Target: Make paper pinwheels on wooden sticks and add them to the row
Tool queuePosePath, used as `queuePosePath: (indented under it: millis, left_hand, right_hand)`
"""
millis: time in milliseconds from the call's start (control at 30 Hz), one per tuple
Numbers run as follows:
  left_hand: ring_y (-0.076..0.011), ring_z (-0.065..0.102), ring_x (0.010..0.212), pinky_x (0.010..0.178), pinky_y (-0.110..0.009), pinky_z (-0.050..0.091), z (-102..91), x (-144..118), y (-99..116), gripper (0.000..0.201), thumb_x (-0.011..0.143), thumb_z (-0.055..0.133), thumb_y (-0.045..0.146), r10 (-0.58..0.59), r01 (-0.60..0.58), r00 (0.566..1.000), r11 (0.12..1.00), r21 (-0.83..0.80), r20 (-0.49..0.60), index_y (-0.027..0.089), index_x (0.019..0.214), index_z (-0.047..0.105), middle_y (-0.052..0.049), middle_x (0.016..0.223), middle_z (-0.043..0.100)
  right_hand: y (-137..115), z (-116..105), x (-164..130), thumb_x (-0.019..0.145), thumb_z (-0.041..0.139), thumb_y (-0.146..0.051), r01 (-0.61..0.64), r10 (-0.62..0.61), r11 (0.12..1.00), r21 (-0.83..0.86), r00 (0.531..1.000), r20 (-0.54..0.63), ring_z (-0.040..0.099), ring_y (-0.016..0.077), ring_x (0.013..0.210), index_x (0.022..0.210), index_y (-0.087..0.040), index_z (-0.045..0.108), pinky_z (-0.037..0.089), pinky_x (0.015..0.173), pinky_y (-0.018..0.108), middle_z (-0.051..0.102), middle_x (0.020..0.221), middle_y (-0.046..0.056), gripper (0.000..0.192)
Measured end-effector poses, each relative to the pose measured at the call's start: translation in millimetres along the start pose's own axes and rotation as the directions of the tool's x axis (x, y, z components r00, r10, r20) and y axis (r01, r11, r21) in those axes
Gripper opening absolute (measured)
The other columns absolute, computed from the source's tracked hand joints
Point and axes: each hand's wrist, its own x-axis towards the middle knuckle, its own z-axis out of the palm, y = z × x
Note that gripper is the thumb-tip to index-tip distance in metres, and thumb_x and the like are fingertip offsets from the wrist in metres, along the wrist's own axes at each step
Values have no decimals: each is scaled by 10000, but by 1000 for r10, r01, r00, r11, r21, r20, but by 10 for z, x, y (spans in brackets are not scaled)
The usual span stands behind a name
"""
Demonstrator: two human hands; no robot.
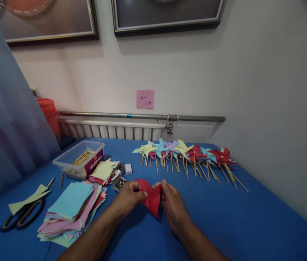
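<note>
Between my two hands is a piece of red paper (150,198), partly bent, with pointed corners. My left hand (129,197) pinches its left side, the thumb lying on top of the paper. At the paper's right edge, my right hand (172,203) grips a corner between thumb and fingers; some of those fingers are hidden behind the sheet. Just beyond my left hand lies an opened small box of metal pins (119,182). A small white box (128,169) sits behind it.
Finished paper pinwheels (182,148) on sticks lie in a row at the back right. To the left are a stack of coloured paper (70,199), cut yellow paper (103,169), a plastic tub (78,154) of sticks, and black-handled scissors (29,214) under a green paper strip (29,198).
</note>
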Motion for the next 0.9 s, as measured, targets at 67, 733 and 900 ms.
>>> queuePosePath:
  millis: [67,733,900]
  left_hand:
    - [-96,419,519,543,-252,273,-1,7,-9,335,613,797,400,0,-1,999,999,-34,-33,202,577,530,28,529,549]
    - [-83,422,448,502,-235,281,-73,52,4,360,567,833,386,-70,37,984,979,-201,-163,205,604,524,46,498,547]
    - [-77,381,451,498,-241,254,-32,17,59,413,562,863,440,-77,62,988,992,-111,-132,205,590,525,53,485,525]
  right_hand:
    - [-33,23,-22,697,757,-858,-20,21,1000,-11,999,37,716,256,766,818,-229,687,533,684,338,754,818,67,644]
    - [16,-5,-12,725,830,-384,161,-120,962,-222,974,190,609,175,721,911,-229,719,482,696,290,719,828,12,266]
    - [22,-12,-8,743,837,-485,186,-137,949,-255,971,198,511,147,635,787,-216,693,413,621,268,623,684,-24,308]
